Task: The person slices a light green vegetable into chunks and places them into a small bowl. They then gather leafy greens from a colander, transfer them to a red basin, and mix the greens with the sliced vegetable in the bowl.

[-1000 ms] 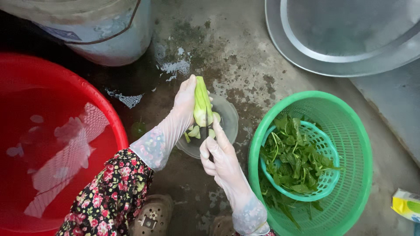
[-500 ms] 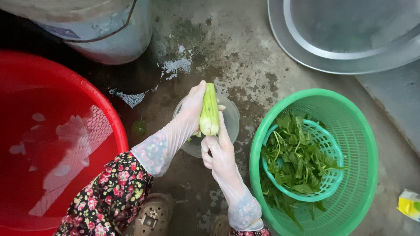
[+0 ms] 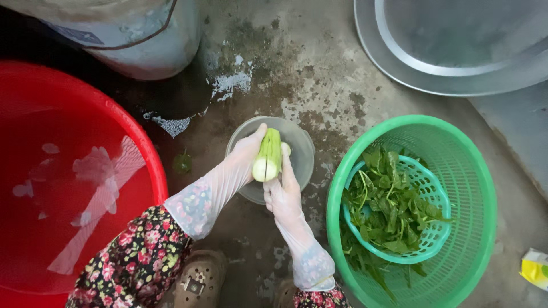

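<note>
Both my hands wear long clear plastic gloves over floral sleeves. My left hand (image 3: 246, 154) grips a pale green vegetable (image 3: 268, 155), a short thick stalk with its cut end facing me. My right hand (image 3: 282, 191) sits just below and to the right of it, its fingers pressed against the vegetable's side. The vegetable hangs over a small clear bowl (image 3: 299, 154) standing on the wet concrete floor. Whether my right hand holds a tool is hidden.
A big red basin (image 3: 131, 137) of water fills the left. A green slotted basket (image 3: 456, 171) on the right holds a smaller teal basket (image 3: 434, 234) of leafy greens. A grey bucket (image 3: 148, 45) and metal basins (image 3: 456, 74) stand at the top. My shoes (image 3: 200, 279) show below.
My hands have turned the vegetable so its cut end faces the camera, and they have shifted slightly down over the bowl.
</note>
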